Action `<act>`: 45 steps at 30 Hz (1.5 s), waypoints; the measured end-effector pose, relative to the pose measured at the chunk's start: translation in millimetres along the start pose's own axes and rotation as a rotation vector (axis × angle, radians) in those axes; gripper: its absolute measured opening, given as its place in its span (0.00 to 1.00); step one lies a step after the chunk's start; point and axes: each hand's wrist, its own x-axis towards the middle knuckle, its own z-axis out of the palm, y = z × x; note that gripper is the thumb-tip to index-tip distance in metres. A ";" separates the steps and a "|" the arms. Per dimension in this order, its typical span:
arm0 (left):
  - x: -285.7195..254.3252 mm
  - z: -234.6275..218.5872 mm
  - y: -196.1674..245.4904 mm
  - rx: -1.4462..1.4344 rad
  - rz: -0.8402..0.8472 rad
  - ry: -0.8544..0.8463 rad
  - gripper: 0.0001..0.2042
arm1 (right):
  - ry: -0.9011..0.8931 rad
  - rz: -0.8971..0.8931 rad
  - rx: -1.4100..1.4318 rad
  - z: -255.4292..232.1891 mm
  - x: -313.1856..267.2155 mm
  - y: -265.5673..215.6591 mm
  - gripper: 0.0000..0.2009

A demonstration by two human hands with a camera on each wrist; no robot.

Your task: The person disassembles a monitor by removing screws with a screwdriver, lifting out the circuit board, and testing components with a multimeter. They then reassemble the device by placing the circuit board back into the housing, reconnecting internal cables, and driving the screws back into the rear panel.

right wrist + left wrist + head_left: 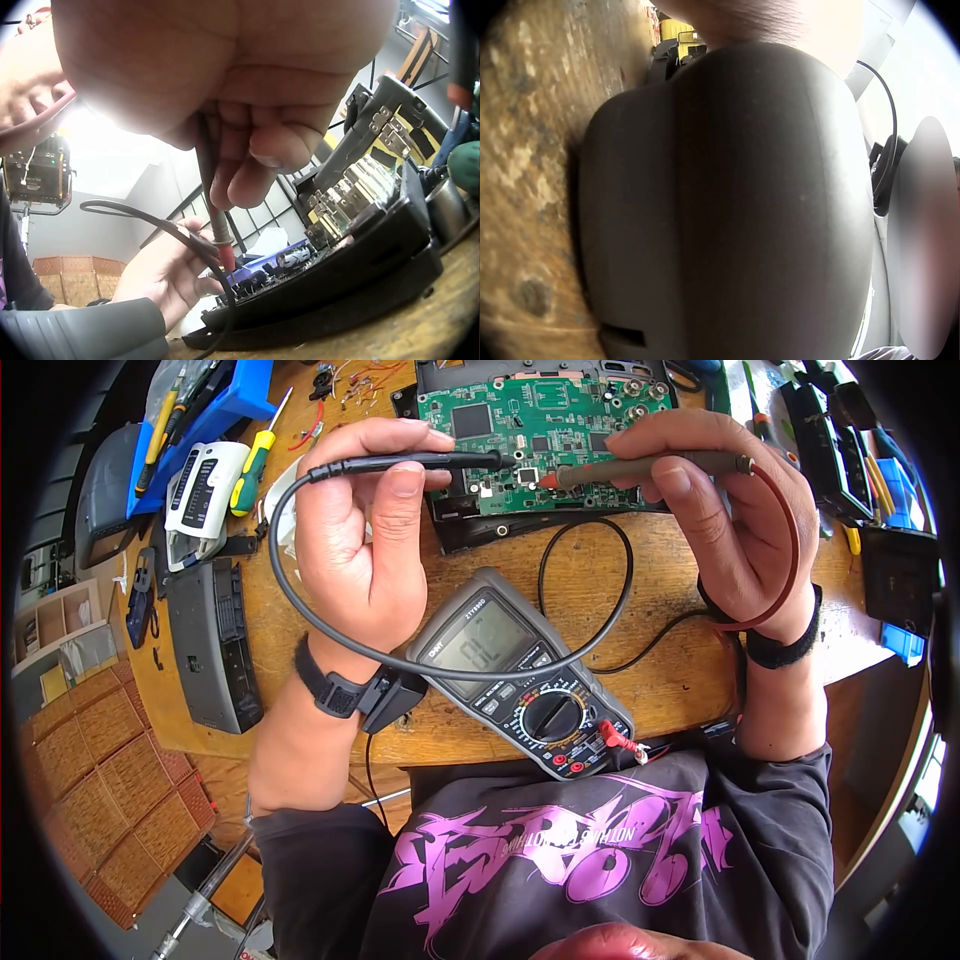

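Observation:
My left hand [365, 550] pinches a black test probe [420, 462] between thumb and fingers, its tip over the green circuit board [540, 405]. From the other side my right hand [745, 510] grips a brownish test probe [660, 466] with a red end, pointing down at the board's near edge. The two tips sit close together by a small square chip [528, 476]. In the right wrist view the red probe end [228, 259] stands right at the board's parts. Between the forearms lies a grey multimeter [470, 582] with digits on its screen [478, 645].
A black lead [375, 652] loops across the multimeter. A red clip [618, 736] lies at its lower end. On the left are a dark plastic housing [210, 650], a white tool [205, 490], a yellow-green screwdriver [252, 472] and a blue bin [240, 405]. Wire scraps [365, 382] lie at the back.

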 end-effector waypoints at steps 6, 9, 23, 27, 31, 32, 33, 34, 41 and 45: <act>0.0 1.9 1.3 0.005 -0.013 0.007 0.13 | 0.000 0.000 -0.001 -0.4 -0.2 1.2 0.14; -0.2 2.3 1.0 0.003 -0.012 0.011 0.13 | -0.003 -0.004 -0.001 -0.9 0.1 0.8 0.14; 0.1 1.4 1.0 0.000 -0.012 0.006 0.14 | -0.002 -0.006 0.004 -0.6 0.0 0.9 0.14; 0.3 1.2 1.3 0.000 -0.018 0.008 0.13 | -0.002 -0.006 -0.001 -0.6 0.1 1.0 0.14; 0.2 1.6 0.7 -0.004 -0.014 0.008 0.13 | -0.004 -0.008 0.001 -0.8 -0.4 1.3 0.14; 0.1 1.5 0.7 -0.004 -0.015 0.008 0.13 | -0.004 -0.008 0.002 -0.8 -0.1 1.3 0.14; 0.2 1.6 0.9 -0.002 -0.015 0.009 0.13 | -0.008 -0.012 0.005 -1.0 0.2 1.3 0.14; 0.3 1.5 1.2 -0.001 -0.015 0.009 0.13 | -0.012 -0.016 0.008 -1.1 0.4 1.4 0.13; 0.0 -3.5 2.0 0.097 -0.005 -0.055 0.11 | -0.021 -0.023 0.015 -0.7 -0.1 2.9 0.13; 0.4 -2.8 1.6 0.099 0.003 -0.051 0.11 | -0.012 -0.008 0.013 -0.8 -0.6 2.7 0.13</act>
